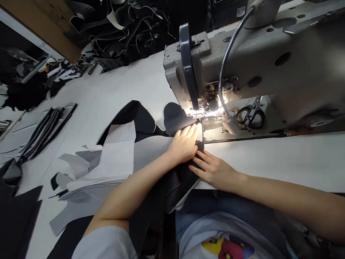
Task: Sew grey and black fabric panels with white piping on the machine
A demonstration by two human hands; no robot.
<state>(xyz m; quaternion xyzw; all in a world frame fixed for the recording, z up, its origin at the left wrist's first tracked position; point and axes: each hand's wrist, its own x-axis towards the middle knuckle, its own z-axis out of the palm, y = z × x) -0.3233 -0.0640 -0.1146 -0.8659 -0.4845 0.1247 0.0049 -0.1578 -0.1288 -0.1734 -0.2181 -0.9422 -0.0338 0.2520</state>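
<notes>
My left hand (pixel 184 144) lies flat on the dark fabric (pixel 173 116), fingers stretched toward the lit needle area of the sewing machine (pixel 188 66). A pale patch of material shows beside its fingertips. Lower down and to the right, my right hand (pixel 215 170) rests with spread fingers on the fabric's dark edge, its fingertips close to the left hand. The fabric runs under the presser foot, where the stitching point is hard to make out. Part of it hangs over the table's front edge.
Black-handled scissors (pixel 252 112) lie on the machine bed behind a small lamp (pixel 231 123) on a bendable neck. Grey and white cut pieces (pixel 117 154) are heaped left of my arm. Stacked strips (pixel 48 131) and a dark fabric heap (pixel 128 26) stand farther off.
</notes>
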